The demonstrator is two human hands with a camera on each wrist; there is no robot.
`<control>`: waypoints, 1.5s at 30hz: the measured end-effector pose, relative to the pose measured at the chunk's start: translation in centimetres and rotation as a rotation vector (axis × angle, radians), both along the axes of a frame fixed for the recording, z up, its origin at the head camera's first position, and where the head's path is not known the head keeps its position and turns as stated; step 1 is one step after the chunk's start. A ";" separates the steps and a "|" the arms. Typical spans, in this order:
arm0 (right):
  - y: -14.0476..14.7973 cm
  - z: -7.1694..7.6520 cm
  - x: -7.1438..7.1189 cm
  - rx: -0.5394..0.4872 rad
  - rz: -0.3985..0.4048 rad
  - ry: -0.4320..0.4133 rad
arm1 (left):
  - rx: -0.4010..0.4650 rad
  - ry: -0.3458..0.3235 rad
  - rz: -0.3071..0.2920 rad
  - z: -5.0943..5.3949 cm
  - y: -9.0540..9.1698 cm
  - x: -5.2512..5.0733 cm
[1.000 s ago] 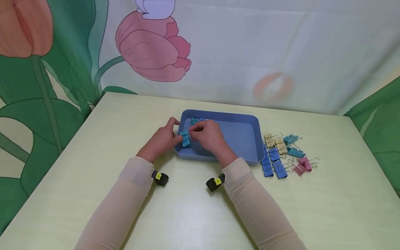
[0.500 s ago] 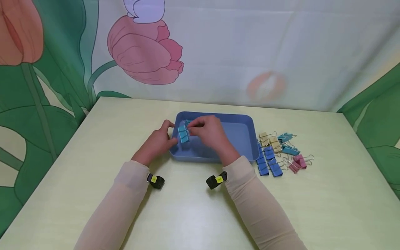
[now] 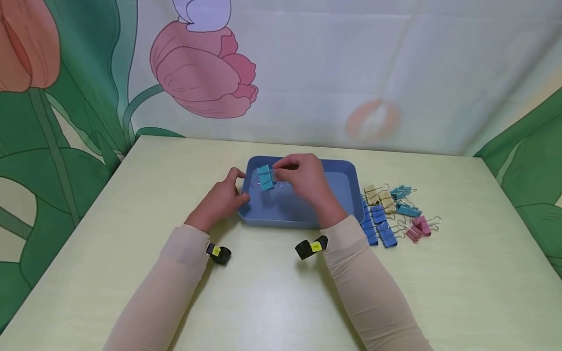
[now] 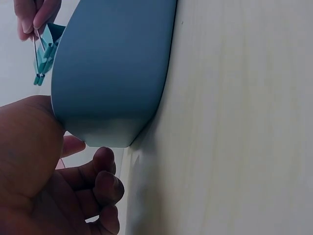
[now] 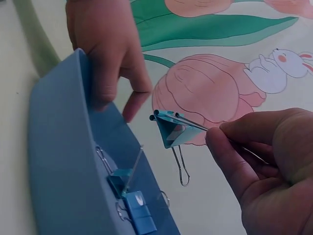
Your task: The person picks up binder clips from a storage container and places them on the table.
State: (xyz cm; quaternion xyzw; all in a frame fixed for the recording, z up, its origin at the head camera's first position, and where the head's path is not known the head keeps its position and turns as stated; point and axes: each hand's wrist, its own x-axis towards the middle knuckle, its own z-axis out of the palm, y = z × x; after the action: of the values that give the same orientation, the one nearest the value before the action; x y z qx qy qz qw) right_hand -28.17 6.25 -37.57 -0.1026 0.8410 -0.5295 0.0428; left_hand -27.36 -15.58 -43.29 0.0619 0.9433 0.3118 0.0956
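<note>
Above the left part of the blue tray (image 3: 303,204), my right hand (image 3: 305,180) pinches a wire handle of a teal binder clip (image 3: 265,178). The right wrist view shows this clip (image 5: 171,129) raised over the tray rim, its other handle hanging down. My left hand (image 3: 219,200) holds the tray's left end, thumb inside the wall; in the left wrist view its other fingers (image 4: 108,188) are curled outside the tray (image 4: 115,68). Inside the tray lie another teal binder clip (image 5: 120,182) and a blue binder clip (image 5: 141,213). My right hand hides part of the tray.
Right of the tray, several binder clips lie on the table (image 3: 263,302): yellow clips (image 3: 371,195), blue clips (image 3: 387,235), teal clips (image 3: 408,210) and pink clips (image 3: 422,225). A printed flower cloth (image 3: 307,73) hangs behind the table.
My right hand has lifted the teal binder clip away from the left hand, moving it up and slightly right over the tray. The left hand stays at the tray's left end.
</note>
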 end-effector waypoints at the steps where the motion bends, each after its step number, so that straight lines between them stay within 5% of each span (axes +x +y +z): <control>1: 0.2 0.1 -0.1 -0.016 -0.008 0.004 | 0.000 -0.002 0.000 0.0 0.0 0.0; 15: 3.9 1.2 -0.2 -0.148 -0.128 0.015 | -0.006 0.003 -0.014 0.1 0.3 -0.3; 22: 5.2 1.7 0.3 -0.150 -0.184 0.012 | -0.009 -0.014 -0.038 0.2 0.3 -0.5; 31: 8.0 2.9 -0.4 -0.091 -0.226 0.058 | -0.026 -0.046 0.004 0.8 -1.0 -0.7; 45: 13.7 1.1 -2.1 -0.011 -0.317 0.028 | -0.031 -0.025 -0.006 0.5 -1.4 -0.2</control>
State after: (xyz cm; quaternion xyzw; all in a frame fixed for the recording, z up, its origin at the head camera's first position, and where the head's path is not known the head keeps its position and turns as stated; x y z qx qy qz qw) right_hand -30.30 19.91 -36.44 0.0237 0.8442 -0.5328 -0.0535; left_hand -27.53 -17.01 -42.80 0.0593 0.9466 0.2974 0.1092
